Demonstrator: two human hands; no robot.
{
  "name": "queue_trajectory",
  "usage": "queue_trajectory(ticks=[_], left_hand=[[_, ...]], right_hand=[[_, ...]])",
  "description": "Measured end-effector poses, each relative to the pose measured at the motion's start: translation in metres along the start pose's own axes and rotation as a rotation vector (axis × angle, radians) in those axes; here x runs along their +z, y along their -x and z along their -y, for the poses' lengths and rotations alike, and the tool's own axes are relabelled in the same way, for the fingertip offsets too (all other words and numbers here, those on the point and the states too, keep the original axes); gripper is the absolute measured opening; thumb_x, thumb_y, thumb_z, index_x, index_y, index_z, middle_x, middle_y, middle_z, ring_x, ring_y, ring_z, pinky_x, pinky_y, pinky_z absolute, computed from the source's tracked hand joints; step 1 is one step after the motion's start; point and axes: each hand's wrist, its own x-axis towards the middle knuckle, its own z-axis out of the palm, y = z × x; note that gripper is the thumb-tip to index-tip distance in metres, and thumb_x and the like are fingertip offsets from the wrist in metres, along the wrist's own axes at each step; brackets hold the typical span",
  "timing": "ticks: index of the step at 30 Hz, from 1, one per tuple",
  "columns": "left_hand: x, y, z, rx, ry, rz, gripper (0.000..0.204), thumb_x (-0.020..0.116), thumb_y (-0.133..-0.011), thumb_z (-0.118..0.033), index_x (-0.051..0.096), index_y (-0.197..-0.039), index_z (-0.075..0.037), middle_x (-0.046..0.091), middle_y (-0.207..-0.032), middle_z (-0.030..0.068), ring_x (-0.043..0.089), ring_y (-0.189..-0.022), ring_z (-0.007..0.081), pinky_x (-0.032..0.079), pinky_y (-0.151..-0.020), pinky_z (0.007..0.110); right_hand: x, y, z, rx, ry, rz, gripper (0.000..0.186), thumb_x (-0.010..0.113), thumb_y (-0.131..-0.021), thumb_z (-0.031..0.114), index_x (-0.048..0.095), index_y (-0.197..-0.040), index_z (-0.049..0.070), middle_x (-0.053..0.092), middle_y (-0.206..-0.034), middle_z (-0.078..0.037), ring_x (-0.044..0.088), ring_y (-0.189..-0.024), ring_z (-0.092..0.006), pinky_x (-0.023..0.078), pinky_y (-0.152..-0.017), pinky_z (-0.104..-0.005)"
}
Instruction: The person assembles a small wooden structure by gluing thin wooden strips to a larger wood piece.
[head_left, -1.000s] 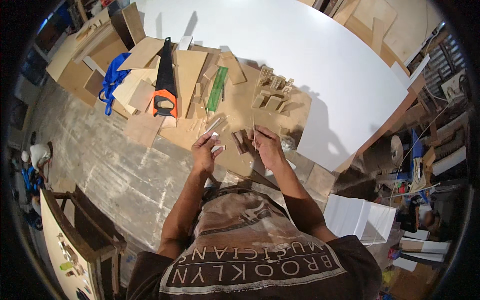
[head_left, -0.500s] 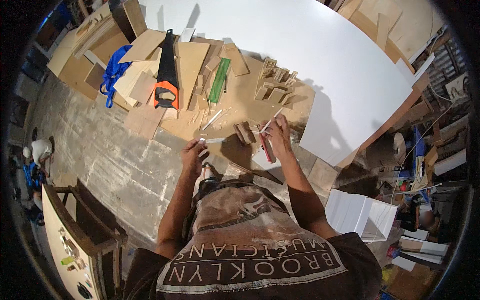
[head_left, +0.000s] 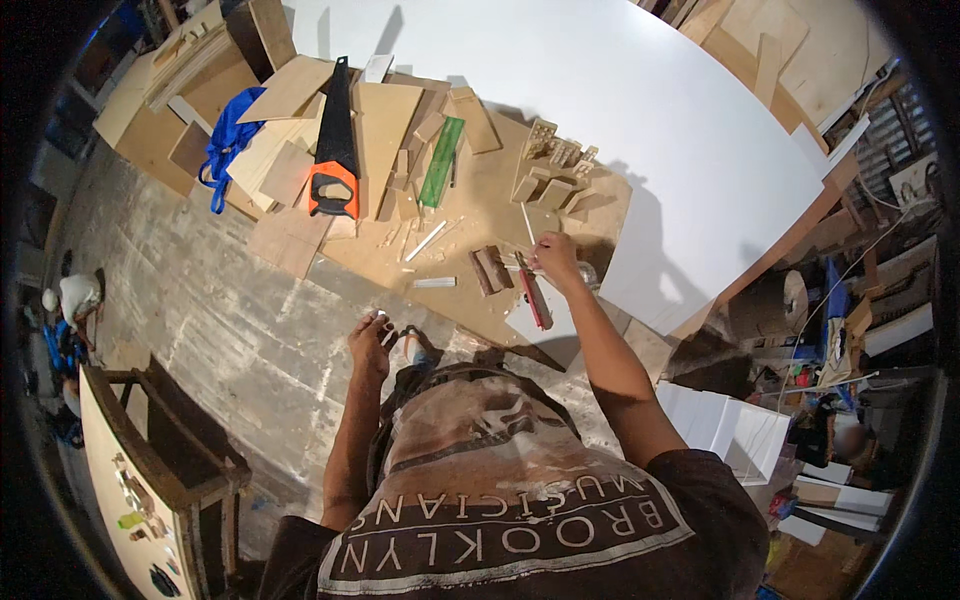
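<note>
My left hand [head_left: 370,342] hangs in front of the work board's near edge, fingers curled, with a small white piece [head_left: 381,314] pinched at the fingertips. Over the board, my right hand [head_left: 556,258] has its fingers closed at the lower end of a thin white strip [head_left: 528,222]. Just below that hand lies a red-handled tool [head_left: 532,300], its kind unclear. Beside it sits a brown grooved wooden block [head_left: 490,270]. Two short white strips, one slanted [head_left: 426,240] and one flat [head_left: 435,282], rest on the brown board [head_left: 470,225] among shavings.
A handsaw [head_left: 334,180] with an orange handle lies on wood offcuts at the left. Nearby are a green strip [head_left: 441,165] and a blue cloth bag [head_left: 228,140]. Small wooden blocks [head_left: 560,150] stand at the board's far right, before a large white sheet [head_left: 720,120].
My left hand has drawn back toward me and slightly left with the small white piece. My right hand has turned, and its white strip now points away to the far left.
</note>
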Motion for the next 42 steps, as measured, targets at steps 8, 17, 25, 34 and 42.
queue_trajectory(ticks=[8, 17, 25, 34, 42], left_hand=[[0.016, 0.004, -0.007, 0.032, -0.098, 0.014, 0.015, 0.066, -0.091, -0.011, 0.065, -0.106, -0.010, 0.065, -0.093, 0.0015, 0.061, -0.084, 0.0163, 0.051, -0.076, 0.035], [0.014, -0.003, -0.013, 0.030, -0.142, 0.041, 0.024, 0.066, -0.091, -0.013, 0.064, -0.114, -0.007, 0.065, -0.097, 0.0022, 0.061, -0.086, 0.0161, 0.051, -0.077, 0.035], [0.020, -0.015, -0.023, 0.060, -0.125, 0.041, 0.020, 0.067, -0.091, -0.013, 0.065, -0.111, -0.008, 0.066, -0.095, 0.0026, 0.062, -0.084, 0.0169, 0.052, -0.076, 0.035], [0.027, -0.023, -0.029, 0.063, -0.085, 0.027, 0.019, 0.068, -0.089, -0.008, 0.066, -0.108, -0.003, 0.065, -0.088, 0.0035, 0.062, -0.079, 0.0159, 0.053, -0.070, 0.032], [0.061, -0.047, -0.038, -0.007, -0.166, 0.139, 0.009, 0.066, -0.090, -0.011, 0.066, -0.098, -0.007, 0.065, -0.089, 0.0023, 0.063, -0.083, 0.0169, 0.051, -0.075, 0.035]], right_hand=[[0.005, -0.026, -0.016, -0.560, 0.658, -0.338, 0.011, 0.064, -0.076, 0.003, 0.070, -0.084, -0.002, 0.067, -0.088, -0.027, 0.067, -0.087, -0.0440, 0.054, -0.077, -0.0474], [0.019, 0.022, -0.026, -0.329, 0.785, -0.051, 0.014, 0.057, -0.082, 0.002, 0.067, -0.092, 0.001, 0.065, -0.100, -0.022, 0.061, -0.101, -0.0421, 0.050, -0.082, -0.0502], [0.022, 0.015, -0.028, -0.538, 0.815, -0.107, 0.011, 0.057, -0.084, 0.007, 0.059, -0.094, 0.001, 0.063, -0.097, -0.020, 0.061, -0.096, -0.0437, 0.050, -0.081, -0.0524], [0.013, -0.006, 0.002, -0.380, 0.393, -0.106, 0.019, 0.068, -0.081, 0.004, 0.061, -0.098, 0.003, 0.067, -0.087, -0.017, 0.068, -0.086, -0.0323, 0.052, -0.075, -0.0420], [0.066, -0.015, 0.016, -0.423, 0.373, -0.028, 0.016, 0.065, -0.082, 0.006, 0.069, -0.098, 0.002, 0.070, -0.091, -0.019, 0.068, -0.088, -0.0334, 0.053, -0.078, -0.0411]])
